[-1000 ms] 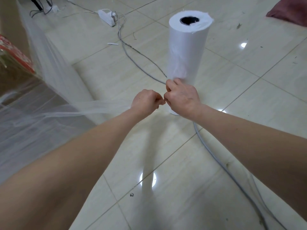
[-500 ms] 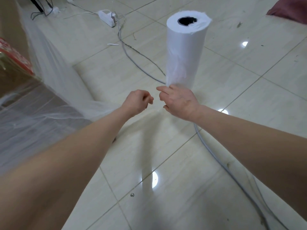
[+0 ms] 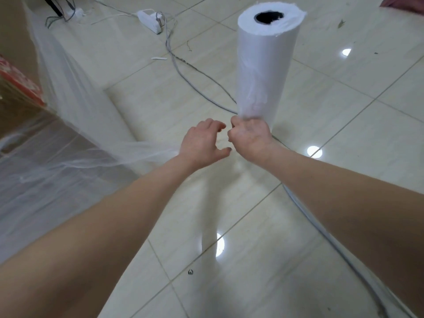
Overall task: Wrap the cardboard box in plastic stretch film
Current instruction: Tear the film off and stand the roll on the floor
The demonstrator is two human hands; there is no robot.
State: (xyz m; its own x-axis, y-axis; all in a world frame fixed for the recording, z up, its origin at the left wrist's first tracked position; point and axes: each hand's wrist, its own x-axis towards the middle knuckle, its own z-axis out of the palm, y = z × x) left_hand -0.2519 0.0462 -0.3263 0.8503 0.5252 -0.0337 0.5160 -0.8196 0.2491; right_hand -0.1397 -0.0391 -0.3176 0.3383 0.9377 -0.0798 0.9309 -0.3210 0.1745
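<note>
Right hand (image 3: 251,140) pinches the upright white plastic stretch-film roll (image 3: 263,65) low down, its film probably light and clingy; left hand (image 3: 202,145) alongside, spread, empty.

Bright white all the way up the stretch film roll (image 3: 266,65), a black hole at its core, and under it the floor (image 3: 344,138) gleams in glossy cream tiles ruled by thin dark grout lines. Against that, a grey cable (image 3: 195,81) and a white power strip (image 3: 149,20). Over on the left the brown cardboard box (image 3: 13,97) flashes a red printed patch behind milky, see-through film (image 3: 68,88), and a dark red cloth (image 3: 403,4) colours the top right corner.
</note>
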